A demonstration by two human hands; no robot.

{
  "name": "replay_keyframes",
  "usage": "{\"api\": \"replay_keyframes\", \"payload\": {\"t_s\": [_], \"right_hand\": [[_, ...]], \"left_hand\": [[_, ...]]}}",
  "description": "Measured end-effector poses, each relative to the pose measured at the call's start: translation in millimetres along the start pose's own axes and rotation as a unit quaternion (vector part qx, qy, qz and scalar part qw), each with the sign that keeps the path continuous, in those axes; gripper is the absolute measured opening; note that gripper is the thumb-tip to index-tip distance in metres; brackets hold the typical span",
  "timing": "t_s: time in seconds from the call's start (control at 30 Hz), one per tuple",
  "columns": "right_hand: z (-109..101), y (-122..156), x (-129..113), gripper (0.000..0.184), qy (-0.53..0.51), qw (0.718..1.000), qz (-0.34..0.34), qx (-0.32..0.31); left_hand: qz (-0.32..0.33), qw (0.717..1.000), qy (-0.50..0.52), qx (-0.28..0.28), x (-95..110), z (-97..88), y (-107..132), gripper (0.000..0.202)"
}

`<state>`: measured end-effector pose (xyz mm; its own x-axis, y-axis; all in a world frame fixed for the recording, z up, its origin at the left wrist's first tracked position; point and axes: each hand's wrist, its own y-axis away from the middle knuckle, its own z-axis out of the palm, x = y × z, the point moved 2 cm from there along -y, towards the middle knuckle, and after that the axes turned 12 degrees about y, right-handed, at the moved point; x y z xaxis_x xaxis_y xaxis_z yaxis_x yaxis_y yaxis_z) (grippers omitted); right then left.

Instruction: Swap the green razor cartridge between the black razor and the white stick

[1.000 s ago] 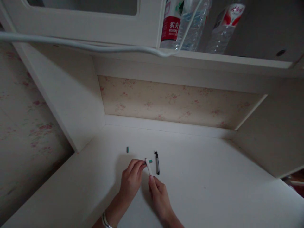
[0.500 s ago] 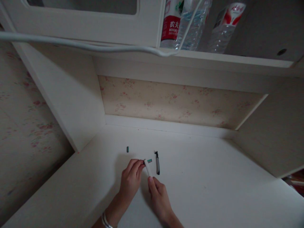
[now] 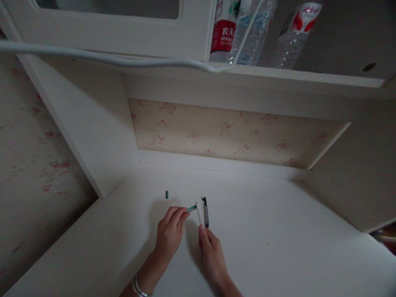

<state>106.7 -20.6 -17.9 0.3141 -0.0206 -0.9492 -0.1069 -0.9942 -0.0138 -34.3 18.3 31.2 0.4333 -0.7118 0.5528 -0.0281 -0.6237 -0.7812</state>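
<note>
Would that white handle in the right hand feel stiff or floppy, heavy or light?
The white handle is probably stiff: its far end juts straight beyond the right hand without sagging. Slim and held near one end, it's likely light.

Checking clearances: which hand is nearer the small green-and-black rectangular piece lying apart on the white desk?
Left. The left hand is close below the lone piece in the picture; the right hand is lower and farther right.

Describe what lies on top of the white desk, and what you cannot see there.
A small green-and-black piece and a slim dark tool lie on the white desk; anything directly behind the left hand and right hand is covered.
</note>
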Motion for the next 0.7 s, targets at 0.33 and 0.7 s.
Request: {"api": "replay_keyframes", "payload": {"t_s": [0.33,0.7], "right_hand": [[-0.7,1.2,-1.5,0.054,-0.008,1.0,-0.003,-0.029],[-1.4,3.4,0.1,0.054,-0.017,0.998,0.0,-0.053]], "left_hand": [[-0.001,1.0,0.021,0.003,0.5,-1.0,-1.4,0.013],[0.012,1.0,0.026,0.007,3.6,-3.3,-2.4,0.012]]}}
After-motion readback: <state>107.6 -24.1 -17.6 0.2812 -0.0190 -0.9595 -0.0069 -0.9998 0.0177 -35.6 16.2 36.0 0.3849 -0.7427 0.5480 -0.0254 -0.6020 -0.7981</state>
